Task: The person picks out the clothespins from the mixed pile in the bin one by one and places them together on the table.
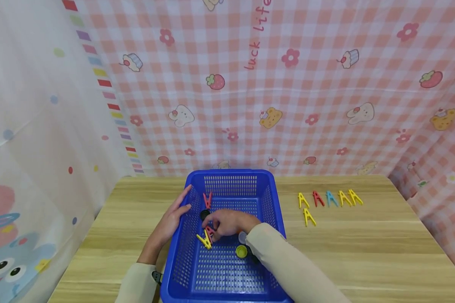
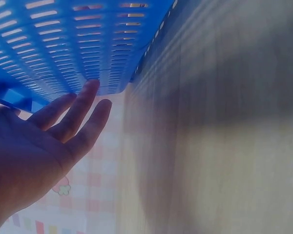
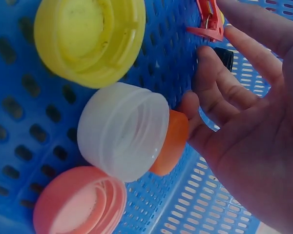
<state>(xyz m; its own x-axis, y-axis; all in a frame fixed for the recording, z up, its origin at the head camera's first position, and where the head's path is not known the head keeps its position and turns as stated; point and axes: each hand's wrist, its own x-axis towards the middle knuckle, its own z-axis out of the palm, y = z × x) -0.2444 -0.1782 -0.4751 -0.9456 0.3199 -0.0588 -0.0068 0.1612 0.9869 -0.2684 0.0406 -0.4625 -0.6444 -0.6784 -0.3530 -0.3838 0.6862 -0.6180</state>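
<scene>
We see the right hand (image 1: 227, 222) near the lower centre of the head view, its fingers bent around a red clip (image 1: 210, 231); we cannot tell whether they pinch it. That clip lies against a yellow clip (image 1: 207, 245) to its lower left, inside the blue basket (image 1: 227, 171). Our left hand (image 1: 173, 219), left of centre, rests on the basket's left rim with its fingers extended and spread.

Just above the right fingertips we find a black cap (image 1: 204, 214), and above it another red clip (image 1: 207, 205). Below the right wrist sits a yellow cap (image 1: 241, 251); in the right wrist view we also see a translucent cap (image 3: 122, 131) at centre, an orange cap (image 3: 173, 144) beside it, and a pink cap (image 3: 80, 202) at lower left.

Farther out, at right of the head view, we have six clips (image 1: 329, 195) on the wooden table (image 1: 349, 256): four yellow, one red, one blue. A pink checked cloth (image 1: 246, 97) fills the upper frame.
</scene>
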